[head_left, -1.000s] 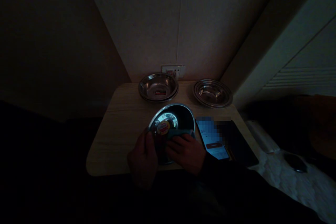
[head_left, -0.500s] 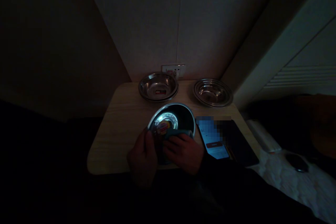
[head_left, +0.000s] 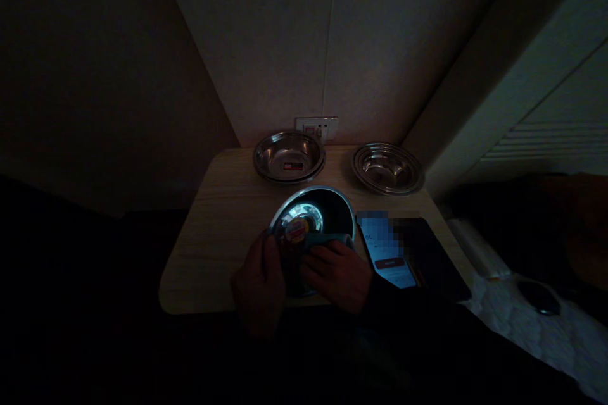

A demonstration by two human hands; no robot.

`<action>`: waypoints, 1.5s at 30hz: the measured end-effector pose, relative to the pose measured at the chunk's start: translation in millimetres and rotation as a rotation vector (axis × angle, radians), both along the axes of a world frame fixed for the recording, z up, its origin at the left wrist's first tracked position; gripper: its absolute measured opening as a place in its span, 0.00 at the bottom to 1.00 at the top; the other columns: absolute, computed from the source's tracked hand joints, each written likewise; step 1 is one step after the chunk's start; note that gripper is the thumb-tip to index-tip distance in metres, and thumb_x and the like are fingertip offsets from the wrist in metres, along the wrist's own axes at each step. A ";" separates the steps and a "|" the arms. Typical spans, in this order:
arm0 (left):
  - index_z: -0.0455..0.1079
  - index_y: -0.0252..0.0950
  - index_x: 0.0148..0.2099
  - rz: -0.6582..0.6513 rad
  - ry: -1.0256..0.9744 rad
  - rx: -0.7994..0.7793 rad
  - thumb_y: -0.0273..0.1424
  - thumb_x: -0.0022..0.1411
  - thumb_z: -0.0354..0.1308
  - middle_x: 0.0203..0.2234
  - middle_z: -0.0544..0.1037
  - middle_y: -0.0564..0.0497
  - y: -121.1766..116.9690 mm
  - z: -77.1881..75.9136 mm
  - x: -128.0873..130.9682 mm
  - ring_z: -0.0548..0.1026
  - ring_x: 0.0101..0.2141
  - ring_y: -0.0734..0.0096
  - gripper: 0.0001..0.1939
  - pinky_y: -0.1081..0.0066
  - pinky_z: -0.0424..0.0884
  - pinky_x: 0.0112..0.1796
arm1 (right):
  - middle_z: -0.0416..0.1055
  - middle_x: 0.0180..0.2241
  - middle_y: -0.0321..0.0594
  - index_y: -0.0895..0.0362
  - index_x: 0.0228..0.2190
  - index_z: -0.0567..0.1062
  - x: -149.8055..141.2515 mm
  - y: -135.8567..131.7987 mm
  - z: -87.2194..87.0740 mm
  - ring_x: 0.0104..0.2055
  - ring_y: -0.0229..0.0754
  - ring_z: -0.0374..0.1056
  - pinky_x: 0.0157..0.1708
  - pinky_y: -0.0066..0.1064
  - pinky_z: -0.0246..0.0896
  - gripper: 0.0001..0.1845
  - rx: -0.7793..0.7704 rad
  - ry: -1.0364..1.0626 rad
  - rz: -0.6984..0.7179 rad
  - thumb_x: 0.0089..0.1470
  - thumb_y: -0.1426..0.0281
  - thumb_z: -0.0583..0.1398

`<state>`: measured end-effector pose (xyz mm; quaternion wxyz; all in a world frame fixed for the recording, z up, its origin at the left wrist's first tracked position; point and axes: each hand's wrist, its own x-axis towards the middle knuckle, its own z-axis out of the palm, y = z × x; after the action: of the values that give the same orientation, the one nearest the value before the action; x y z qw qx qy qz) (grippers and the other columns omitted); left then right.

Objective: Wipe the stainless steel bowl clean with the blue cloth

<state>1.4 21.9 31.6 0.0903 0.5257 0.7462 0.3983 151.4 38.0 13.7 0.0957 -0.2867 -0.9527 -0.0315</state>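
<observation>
A shiny metal bowl is tilted toward me at the front of the small table, with a round red and yellow sticker inside it. My left hand pinches the bowl's left rim between thumb and fingers. Bunched under the fingers of my right hand is a blue-green cloth, pressed against the bowl's inner right side. Part of the cloth and the bowl's lower front are hidden by the hand and the dark.
Behind stand two stacks of metal bowls, the left stack with a label inside, the right stack nested. A lit phone lies beside a dark flat object. A wall socket sits behind the wooden table.
The view has shifted very slightly. My right hand has moved a little with the cloth inside the bowl; my left hand keeps its hold on the rim.
</observation>
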 end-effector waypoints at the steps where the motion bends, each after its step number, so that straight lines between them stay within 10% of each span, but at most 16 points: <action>1: 0.73 0.35 0.41 0.000 0.000 0.006 0.35 0.61 0.47 0.27 0.78 0.49 0.0 0.2 0.4 0.74 0.25 0.74 0.15 0.77 0.64 0.25 | 0.71 0.42 0.40 0.57 0.40 0.68 -0.3 0.0 0.4 0.44 0.42 0.60 0.37 0.36 0.51 0.08 0.002 0.006 0.001 0.58 0.72 0.52; 20: 0.73 0.35 0.39 0.004 -0.020 -0.014 0.35 0.61 0.47 0.26 0.78 0.49 1.7 0.2 -1.3 0.73 0.24 0.74 0.15 0.77 0.63 0.24 | 0.72 0.41 0.41 0.57 0.39 0.69 8.0 0.6 -3.7 0.43 0.42 0.61 0.37 0.36 0.53 0.08 -0.016 0.008 -0.004 0.57 0.73 0.54; 30: 0.72 0.36 0.37 -0.021 -0.132 -0.043 0.36 0.61 0.45 0.26 0.77 0.50 0.7 -3.2 -1.5 0.72 0.26 0.73 0.15 0.76 0.65 0.27 | 0.71 0.44 0.45 0.60 0.42 0.70 -30.1 15.7 7.7 0.47 0.44 0.62 0.44 0.35 0.57 0.12 0.108 0.450 -0.149 0.59 0.71 0.51; 37: 0.70 0.35 0.31 0.053 -0.198 -0.113 0.38 0.61 0.43 0.22 0.75 0.50 4.2 -0.9 -6.8 0.70 0.24 0.73 0.18 0.75 0.65 0.26 | 0.71 0.45 0.39 0.57 0.38 0.70 -32.1 20.9 -4.5 0.48 0.42 0.61 0.43 0.34 0.58 0.08 -0.091 0.293 -0.042 0.57 0.71 0.54; 45: 0.67 0.35 0.26 0.046 -0.303 -0.192 0.42 0.60 0.42 0.18 0.71 0.53 4.9 -9.4 -13.2 0.67 0.22 0.73 0.21 0.75 0.62 0.24 | 0.72 0.32 0.39 0.55 0.35 0.71 -10.2 16.2 28.0 0.35 0.41 0.66 0.33 0.31 0.59 0.09 -0.361 -0.055 0.051 0.48 0.74 0.58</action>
<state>-11.8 26.8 22.2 0.2421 0.4314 0.7706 0.4019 141.1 54.3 41.7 0.0175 -0.2740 -0.9521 0.1349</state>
